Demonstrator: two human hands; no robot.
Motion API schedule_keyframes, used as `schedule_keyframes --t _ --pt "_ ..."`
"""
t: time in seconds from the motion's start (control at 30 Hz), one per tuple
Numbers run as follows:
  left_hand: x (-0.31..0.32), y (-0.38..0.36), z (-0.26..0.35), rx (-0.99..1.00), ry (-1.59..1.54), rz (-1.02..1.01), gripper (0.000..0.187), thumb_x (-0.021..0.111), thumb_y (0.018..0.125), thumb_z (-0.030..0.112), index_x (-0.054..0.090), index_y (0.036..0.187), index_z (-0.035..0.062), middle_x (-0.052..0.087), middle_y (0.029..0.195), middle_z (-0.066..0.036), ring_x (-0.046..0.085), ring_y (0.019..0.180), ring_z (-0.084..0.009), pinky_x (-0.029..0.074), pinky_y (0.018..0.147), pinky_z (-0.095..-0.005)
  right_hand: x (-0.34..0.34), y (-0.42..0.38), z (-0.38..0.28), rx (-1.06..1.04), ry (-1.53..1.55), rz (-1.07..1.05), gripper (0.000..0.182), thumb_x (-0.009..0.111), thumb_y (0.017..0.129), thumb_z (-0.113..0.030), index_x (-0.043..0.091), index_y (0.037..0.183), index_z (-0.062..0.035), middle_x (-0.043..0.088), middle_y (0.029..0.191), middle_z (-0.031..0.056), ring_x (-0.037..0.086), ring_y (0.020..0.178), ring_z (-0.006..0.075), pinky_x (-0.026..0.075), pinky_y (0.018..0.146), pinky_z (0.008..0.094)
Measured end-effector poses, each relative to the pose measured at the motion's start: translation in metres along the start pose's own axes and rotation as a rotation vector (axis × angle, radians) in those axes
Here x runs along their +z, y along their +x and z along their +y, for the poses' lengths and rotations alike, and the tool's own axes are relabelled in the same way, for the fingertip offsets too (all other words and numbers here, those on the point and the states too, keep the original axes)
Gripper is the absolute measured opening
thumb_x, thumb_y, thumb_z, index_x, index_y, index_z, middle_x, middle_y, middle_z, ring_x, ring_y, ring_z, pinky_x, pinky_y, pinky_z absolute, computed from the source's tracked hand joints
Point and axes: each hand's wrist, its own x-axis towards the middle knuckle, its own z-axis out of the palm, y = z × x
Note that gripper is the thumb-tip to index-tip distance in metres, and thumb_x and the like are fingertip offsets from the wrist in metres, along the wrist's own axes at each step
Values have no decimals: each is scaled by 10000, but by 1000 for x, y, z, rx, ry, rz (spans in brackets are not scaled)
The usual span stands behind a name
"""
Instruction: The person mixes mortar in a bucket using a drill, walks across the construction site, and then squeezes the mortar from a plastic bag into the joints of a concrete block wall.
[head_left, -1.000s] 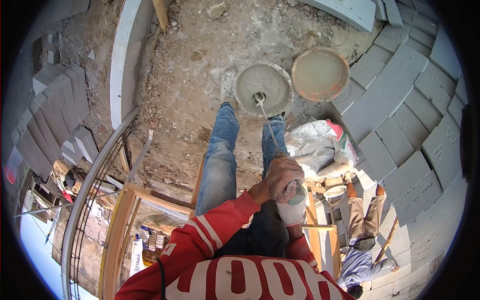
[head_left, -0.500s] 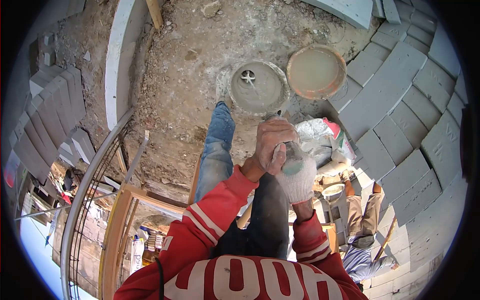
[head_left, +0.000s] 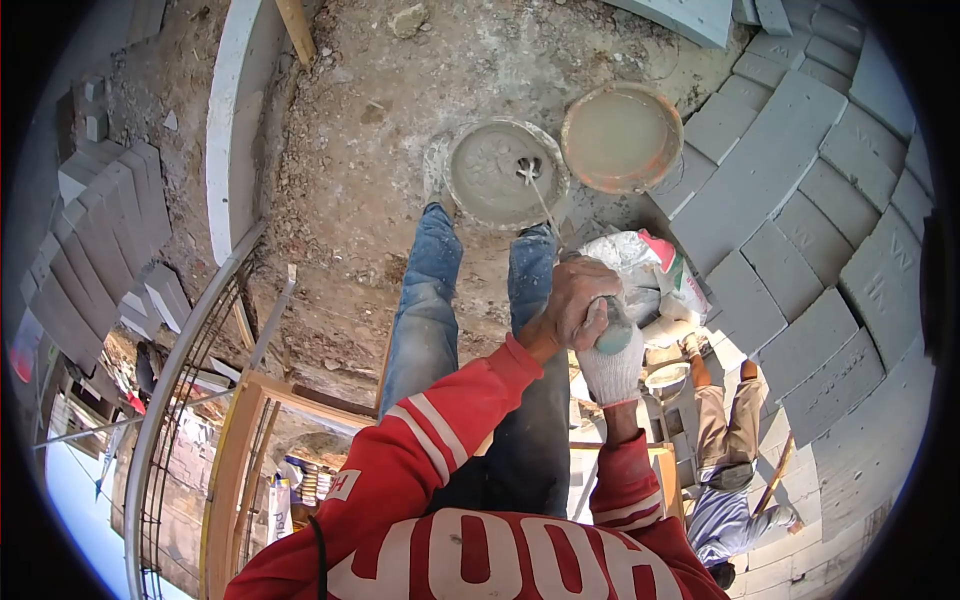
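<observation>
Both of my hands are closed around a drill point(head_left: 614, 340), whose rounded greenish rear end shows between them. My bare left hand point(head_left: 580, 300) wraps its front part, and my right hand point(head_left: 611, 373), in a white knit glove, grips it just behind. Most of the drill's body is hidden by my fingers. From it a thin mixing rod point(head_left: 543, 205) slants into a round bucket point(head_left: 452, 195) between my feet. The star-shaped paddle point(head_left: 528, 170) sits in the wet grey mortar point(head_left: 487, 170), toward the bucket's right side.
Beside the bucket stands an orange-rimmed tub point(head_left: 655, 180) of cloudy liquid. A white bag point(head_left: 620, 250) lies near my right hand. Grey blocks point(head_left: 765, 150) are stacked along the right. A curved metal rail point(head_left: 165, 400) and wooden frame point(head_left: 232, 455) stand left. Another person point(head_left: 730, 430) is at lower right.
My hands and the drill have moved right and slightly down. The paddle has swung from the left part of the bucket to its right side.
</observation>
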Motion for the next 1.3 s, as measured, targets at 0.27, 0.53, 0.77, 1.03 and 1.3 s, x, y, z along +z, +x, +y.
schedule_keyframes --t 0.27,0.53,0.77,1.03,1.3 --pt "2 -12 12 -82 -38 188 249 549 655 208 597 733 -24 588 691 -212 571 643 -421 462 619 -443 11 -7 -7 57 57 16 163 660 809 -196 644 860 -43 657 741 158 645 689 355 493 609 411" --pt "-8 -18 16 -85 -82 169 247 549 663 214 589 728 -21 569 671 -205 557 633 -417 445 599 -442 8 -15 -20 27 71 42 166 683 783 -210 653 812 -50 649 684 156 643 651 359 498 582 403" --pt "13 -2 33 -105 -95 -1 268 543 666 257 576 682 -8 558 648 -186 541 600 -394 442 607 -435 -4 -37 -10 62 -84 187 159 669 820 -196 649 856 -42 653 721 128 646 651 332 479 571 399" --pt "3 1 35 -101 -76 -16 244 550 623 244 565 671 6 528 626 -175 532 597 -394 430 605 -447 0 -38 -10 51 -144 134 155 674 817 -186 644 876 -46 654 762 133 640 711 331 477 629 407" --pt "-12 -32 50 -147 -30 19 264 554 557 224 566 703 4 534 656 -162 530 625 -383 424 627 -433 24 -69 -16 16 7 77 176 701 791 -190 639 877 -49 657 789 135 641 717 326 482 616 398"
